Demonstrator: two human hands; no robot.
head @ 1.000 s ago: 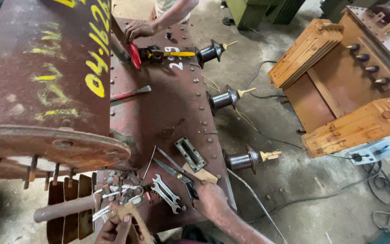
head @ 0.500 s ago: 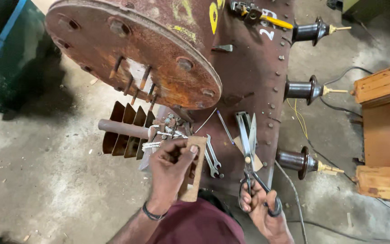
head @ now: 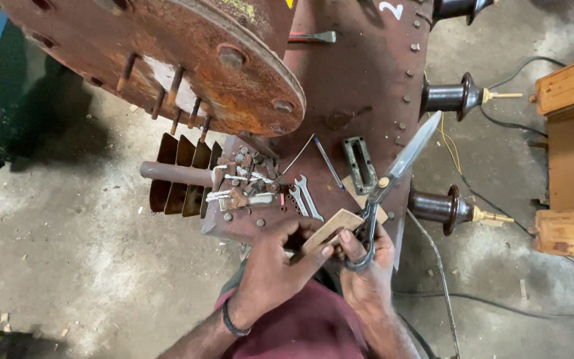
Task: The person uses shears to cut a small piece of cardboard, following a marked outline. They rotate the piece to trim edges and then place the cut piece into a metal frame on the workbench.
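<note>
My left hand (head: 275, 262) grips a small flat piece of pale board (head: 335, 225) by its near end. My right hand (head: 367, 272) has its fingers through the dark loop handles of a large pair of metal scissors (head: 393, 175). The long blades are shut and point up and to the right over the rusty brown metal tank top (head: 360, 73). Both hands meet just below the tank's near edge, above my maroon shirt.
Spanners (head: 304, 198), loose nuts and bolts (head: 247, 179) and a rectangular metal frame (head: 360, 165) lie on the tank. A big rusty round flange (head: 187, 53) hangs over the left. Dark insulators (head: 448, 97) stick out on the right. Wooden crates (head: 573, 153) stand at far right; cables cross the concrete floor.
The view has swung closer. My right hand has lifted the scissors off the tank and brought them up beside the board, which my left hand has tipped to the right.
</note>
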